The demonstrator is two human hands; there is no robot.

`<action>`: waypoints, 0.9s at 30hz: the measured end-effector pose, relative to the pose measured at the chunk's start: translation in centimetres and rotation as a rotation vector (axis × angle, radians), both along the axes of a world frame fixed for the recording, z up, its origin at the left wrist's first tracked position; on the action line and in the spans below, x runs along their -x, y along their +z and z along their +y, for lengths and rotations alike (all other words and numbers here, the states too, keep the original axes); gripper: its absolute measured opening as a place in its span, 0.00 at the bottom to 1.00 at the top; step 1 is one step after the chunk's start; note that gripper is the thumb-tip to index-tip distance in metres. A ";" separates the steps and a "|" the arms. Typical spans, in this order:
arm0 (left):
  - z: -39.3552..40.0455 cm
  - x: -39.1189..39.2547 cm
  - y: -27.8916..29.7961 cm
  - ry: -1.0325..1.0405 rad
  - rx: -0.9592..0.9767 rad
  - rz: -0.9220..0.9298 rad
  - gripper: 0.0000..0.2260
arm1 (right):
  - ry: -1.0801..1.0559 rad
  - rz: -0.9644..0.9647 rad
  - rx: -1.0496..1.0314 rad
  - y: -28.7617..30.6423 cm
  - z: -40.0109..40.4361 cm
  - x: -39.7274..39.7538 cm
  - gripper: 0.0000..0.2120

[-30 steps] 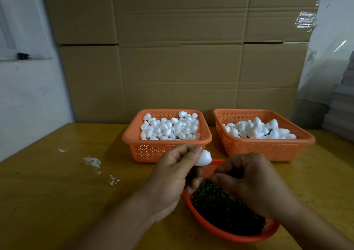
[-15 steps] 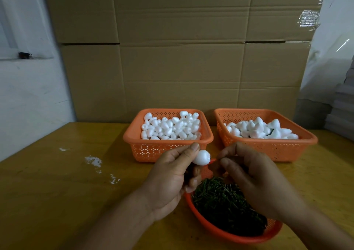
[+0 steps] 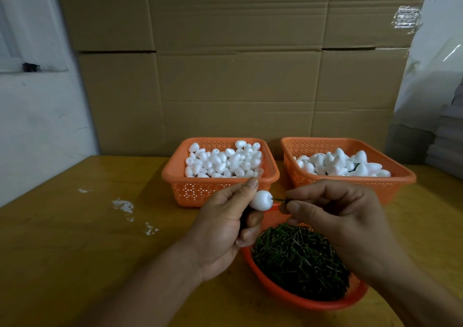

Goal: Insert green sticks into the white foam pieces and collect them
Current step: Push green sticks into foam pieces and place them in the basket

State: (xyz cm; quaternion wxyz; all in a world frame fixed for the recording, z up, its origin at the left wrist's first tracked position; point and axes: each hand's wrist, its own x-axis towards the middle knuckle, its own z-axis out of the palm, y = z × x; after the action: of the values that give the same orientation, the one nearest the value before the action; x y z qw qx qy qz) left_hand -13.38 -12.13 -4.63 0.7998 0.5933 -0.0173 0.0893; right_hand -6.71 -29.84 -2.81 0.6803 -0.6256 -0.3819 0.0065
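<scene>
Left hand (image 3: 220,229) pinches a white foam piece (image 3: 261,200) between thumb tip and fingers, holding it up above the tabletop (image 3: 75,239), in front of the left basket. Right hand (image 3: 335,219) pinches a thin green stick (image 3: 278,199) between thumb and forefinger, its other fingers curled. The stick lies roughly level, its far end meeting the right side of the foam piece; how deep it sits in the foam cannot be told. Both hands hover over the far rim of a round orange basket (image 3: 283,294) that lies nearest the person and holds a heap of green sticks (image 3: 298,259). Behind it, two square orange baskets stand side by side near the back of the tabletop. The left basket (image 3: 200,191) is filled with small white foam pieces (image 3: 225,160). The right basket (image 3: 355,183) holds larger-looking white foam pieces (image 3: 343,163), with a dark bit or two showing among them, too small to identify. White flecks (image 3: 124,205) mark the yellowish tabletop to the left. A wall of cardboard boxes (image 3: 238,71) stands behind the baskets, with a pale wall (image 3: 37,131) at left and a clear plastic sheet (image 3: 436,58) at right.
</scene>
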 end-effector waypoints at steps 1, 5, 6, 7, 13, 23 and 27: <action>0.0 0.0 0.0 0.000 0.001 -0.001 0.13 | 0.010 0.013 0.003 -0.1 0.1 0.0 0.11; 0.0 0.0 0.1 0.003 0.002 -0.001 0.12 | 0.018 0.032 0.006 -0.3 0.1 0.0 0.08; -0.1 0.0 0.1 0.003 -0.002 -0.002 0.12 | 0.010 0.027 0.011 -0.3 0.2 0.1 0.09; -0.1 0.1 0.0 0.003 -0.003 -0.005 0.12 | -0.002 0.015 0.019 -0.2 0.2 0.1 0.09; -0.1 0.1 0.0 0.017 -0.016 -0.018 0.10 | -0.120 -0.216 0.132 -0.2 0.1 0.5 0.06; -0.6 -0.1 -0.4 0.179 -0.216 -0.179 0.24 | -0.297 -0.559 0.286 -0.8 -0.2 0.7 0.06; -0.6 -0.3 -0.7 0.232 -0.291 -0.206 0.22 | -0.294 -0.575 0.298 -0.8 -0.2 0.8 0.05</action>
State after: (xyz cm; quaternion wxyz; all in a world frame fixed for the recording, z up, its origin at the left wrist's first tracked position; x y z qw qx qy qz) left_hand -13.09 -12.75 -5.31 0.6839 0.6884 -0.0435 0.2375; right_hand -7.47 -30.07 -3.56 0.4399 -0.7424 -0.4586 -0.2122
